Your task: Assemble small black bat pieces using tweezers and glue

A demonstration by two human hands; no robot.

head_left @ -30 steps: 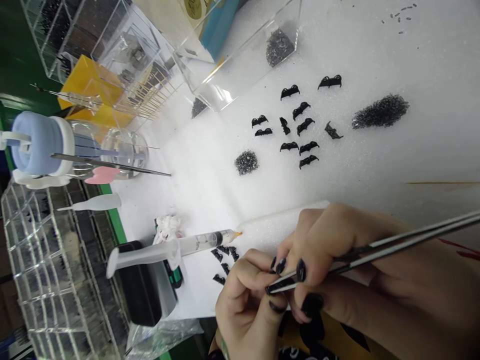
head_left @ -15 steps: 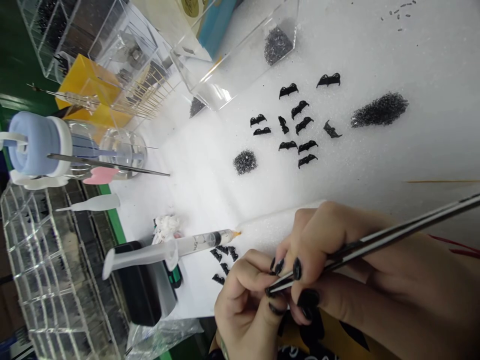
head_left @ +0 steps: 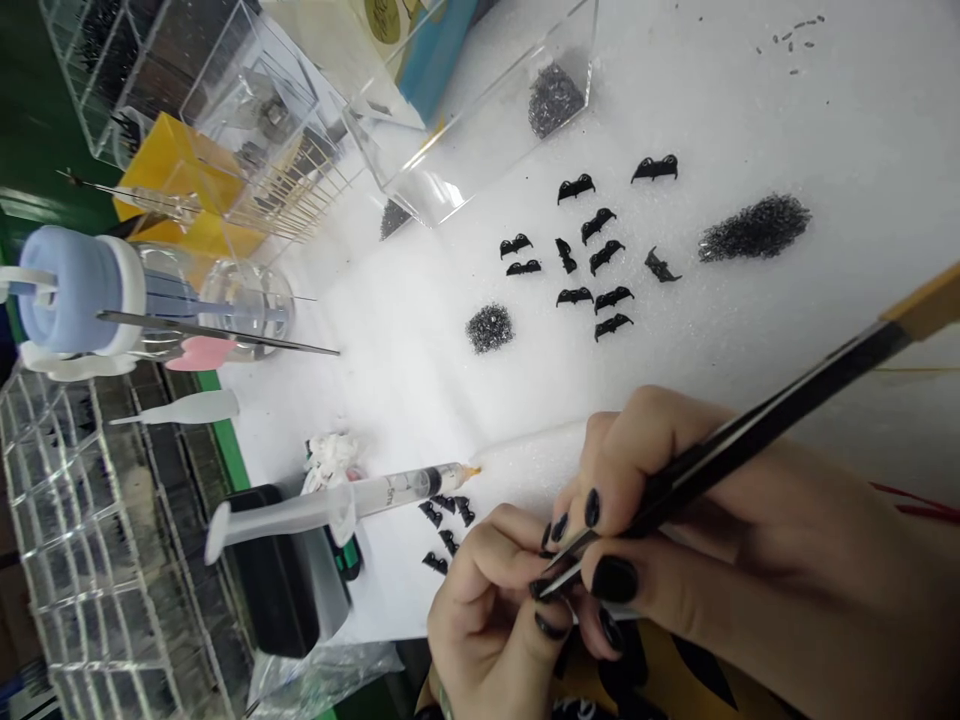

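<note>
My left hand [head_left: 491,600] is closed, fingertips pinching a small black piece [head_left: 537,588] whose shape is mostly hidden. In my right hand [head_left: 675,560], thumb and fingers grip a pair of tweezers [head_left: 757,415] with a dark body and a tan rear end. The tweezers' tips reach the black piece at my left fingertips. Several black bat-shaped pieces [head_left: 613,299] lie on the white work surface [head_left: 390,360] beyond my hands. More small black bat pieces [head_left: 448,541] are left of my left hand.
Piles of black beads [head_left: 757,228] lie beyond. A syringe [head_left: 337,505] rests across a black object [head_left: 271,570] at left. Around it stand a blue-capped bottle [head_left: 75,290], another pair of tweezers [head_left: 217,330], a clear acrylic box [head_left: 465,140] and a wire rack [head_left: 97,540].
My right hand has rolled the tweezers, so their dark side and tan end now show and the rear end sits higher. My left hand has hardly moved.
</note>
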